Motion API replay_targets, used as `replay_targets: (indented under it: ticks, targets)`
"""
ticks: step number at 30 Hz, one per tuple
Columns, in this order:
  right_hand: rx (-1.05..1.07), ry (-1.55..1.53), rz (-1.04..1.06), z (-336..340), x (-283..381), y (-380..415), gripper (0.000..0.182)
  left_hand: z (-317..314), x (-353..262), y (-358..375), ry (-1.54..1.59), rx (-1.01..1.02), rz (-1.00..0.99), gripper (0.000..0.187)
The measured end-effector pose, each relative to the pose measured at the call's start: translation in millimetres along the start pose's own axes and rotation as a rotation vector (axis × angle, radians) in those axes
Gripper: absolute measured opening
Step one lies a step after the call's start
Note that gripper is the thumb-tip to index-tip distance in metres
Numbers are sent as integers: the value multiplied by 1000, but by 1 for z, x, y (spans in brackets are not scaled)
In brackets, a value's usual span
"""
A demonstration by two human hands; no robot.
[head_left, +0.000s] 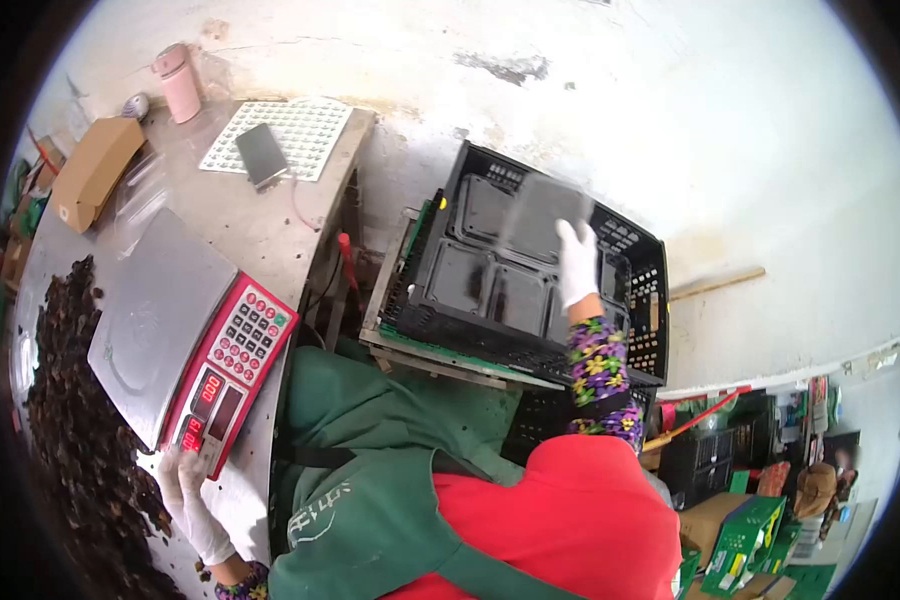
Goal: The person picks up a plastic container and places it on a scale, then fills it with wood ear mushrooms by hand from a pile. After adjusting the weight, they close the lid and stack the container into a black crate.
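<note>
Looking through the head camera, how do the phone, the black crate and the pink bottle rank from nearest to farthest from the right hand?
From the right hand:
1. Black crate: directly below it.
2. Phone: left, on the tabletop's patterned white sheet.
3. Pink bottle: farther left, by the wall.

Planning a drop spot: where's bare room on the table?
Free: the scale pan; the table between scale and sheet, bar specks. Crowded: left of the pan, under dark pieces; scale's near end, by the left hand; sheet, under the phone.

Glossy plastic trays [458, 282], smooth metal scale pan [165, 320]
</note>
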State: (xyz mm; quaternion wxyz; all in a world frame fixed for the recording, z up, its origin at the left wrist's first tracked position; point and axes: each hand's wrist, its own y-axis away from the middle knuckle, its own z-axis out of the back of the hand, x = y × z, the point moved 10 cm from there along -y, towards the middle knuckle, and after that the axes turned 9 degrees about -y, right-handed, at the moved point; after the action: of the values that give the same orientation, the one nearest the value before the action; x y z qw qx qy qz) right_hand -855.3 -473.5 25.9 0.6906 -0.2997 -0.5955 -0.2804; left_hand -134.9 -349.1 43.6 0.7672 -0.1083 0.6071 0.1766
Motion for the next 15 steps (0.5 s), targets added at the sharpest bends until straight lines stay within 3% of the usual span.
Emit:
replay_targets:
  ticks: [2, 4, 5, 6, 7, 8, 9, 10, 11, 13, 15]
  targets:
    - [76, 58, -80, 27, -21, -27, 75, 35, 25, 4, -25, -56, 59, 37]
    - [149, 236, -168, 41, -91, -74, 78, 65, 31, 19, 28, -225, 82, 33]
    - [190, 466, -59, 34, -104, -93, 80, 79, 34, 22, 10, -263, 111, 31]
    - [66, 936, -59, 6, -39, -65, 81, 87, 31, 27, 14, -309, 116, 30]
    - [82, 862, 363, -21, -24, -80, 71, 95, 27, 36, 17, -358, 125, 29]
    - [198, 544, 525, -62, 12, -72, 57, 102, 25, 41, -7, -424, 151, 28]
    - [315, 310, 437, -104, 42, -61, 43, 105, 25, 45, 54, -441, 155, 27]
    - [451, 442, 596, -155, 91, -37, 36, 109, 26, 47, 33, -443, 171, 27]
    - [544, 285, 576, -200, 148, 11, 32, 112, 27, 48, 9, -437, 186, 26]
    - [701, 307, 729, -283, 202, 46, 29, 121, 37, 51, 21, -464, 173, 25]
    - [913, 172, 700, -364, 244, 93, 25, 127, 39, 54, 6, -496, 172, 24]
